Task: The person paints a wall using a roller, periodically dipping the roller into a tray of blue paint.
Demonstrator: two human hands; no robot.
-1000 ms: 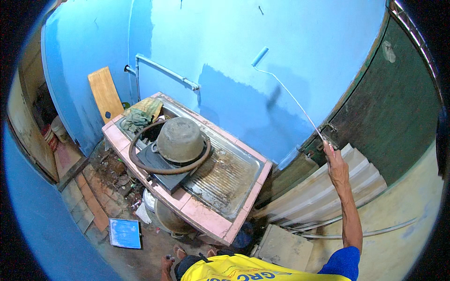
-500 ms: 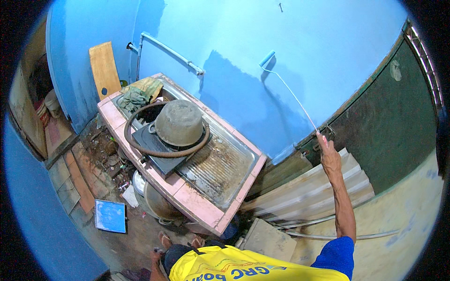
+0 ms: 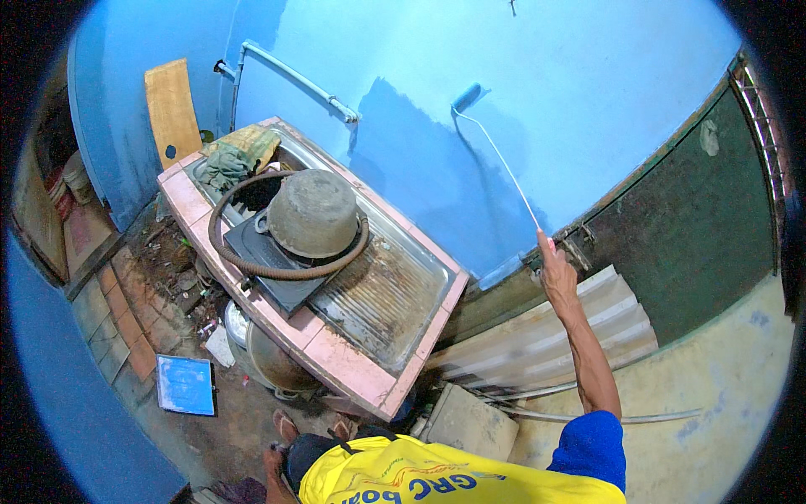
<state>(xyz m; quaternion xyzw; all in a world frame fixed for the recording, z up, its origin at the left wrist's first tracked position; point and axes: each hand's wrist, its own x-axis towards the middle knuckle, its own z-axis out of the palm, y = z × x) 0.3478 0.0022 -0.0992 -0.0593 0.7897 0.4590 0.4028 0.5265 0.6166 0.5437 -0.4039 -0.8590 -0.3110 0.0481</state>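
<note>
Right hand (image 3: 557,273) closed around the lower end of a long thin pole (image 3: 502,163), its paint roller (image 3: 467,97) pressed to the blue wall (image 3: 588,92). Over the last second the roller has climbed past the darker, seemingly wet patch (image 3: 428,176), so coverage is extending upward. Left hand out of view. Below left: tiled sink counter (image 3: 336,353), upturned pot (image 3: 313,212), coiled hose (image 3: 220,244).

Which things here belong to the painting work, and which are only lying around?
In use:
right hand
roller on its long handle
blue wall, darker where freshly rolled

Lying about:
sink counter
upturned pot
hose
rags
wooden board
corrugated sheets
blue tile

The left hand is not seen.
</note>
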